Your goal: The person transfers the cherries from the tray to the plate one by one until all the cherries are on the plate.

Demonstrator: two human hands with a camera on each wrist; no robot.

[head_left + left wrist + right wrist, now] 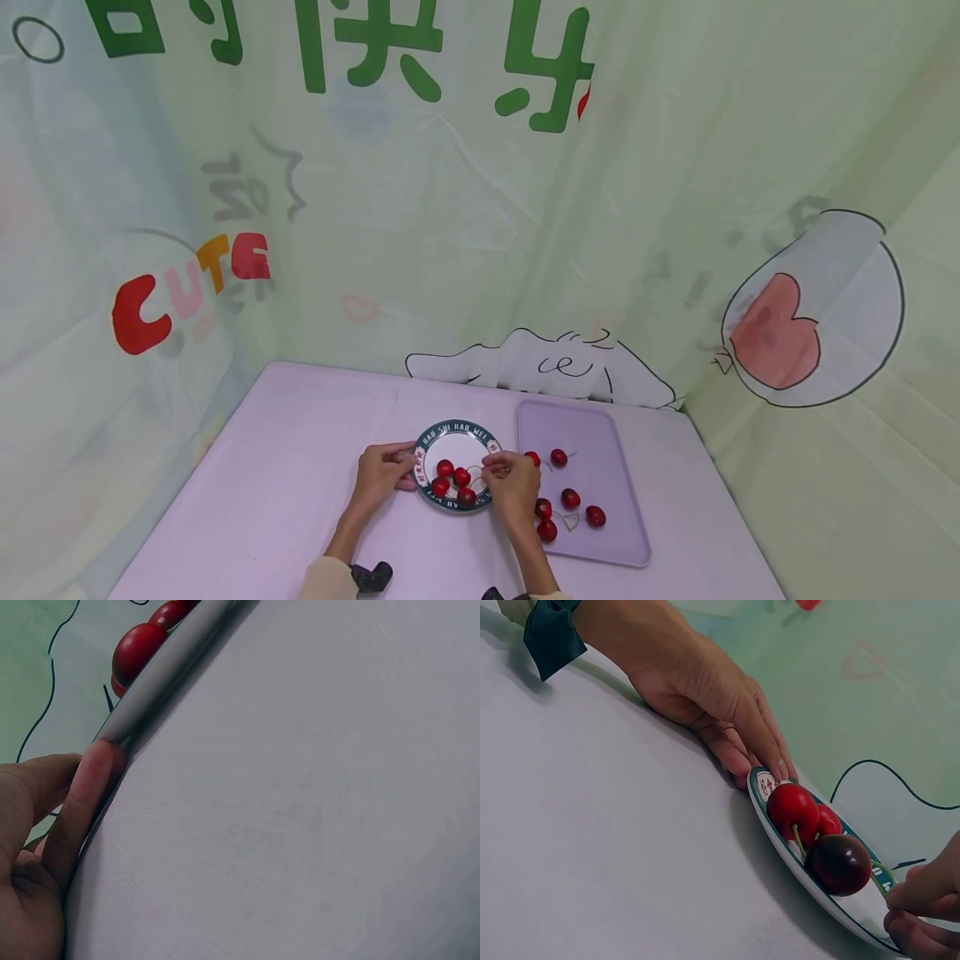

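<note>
Our left hand (pixel 384 472) grips plate (pixel 465 447) on worktop (pixel 285 483). Our right hand (pixel 515 485) pinches stem (pixel 882 868) of dark cherry (pixel 838 865), lying on plate with three other cherries (pixel 446 468). Right of plate: tray (pixel 590 458), more cherries (pixel 570 498).

Tabletop (pixel 300 467): pale lilac
Lettered round plate (pixel 467 443): near half, about mid-table
Purple rectangular tray (pixel 573 425): right of plate, just beside, reaching farther back

Plate rim (pixel 454 426) reads "HAO SHI HAO WEI"; curtain (pixel 465 250), "CUTE" and "快乐".
</note>
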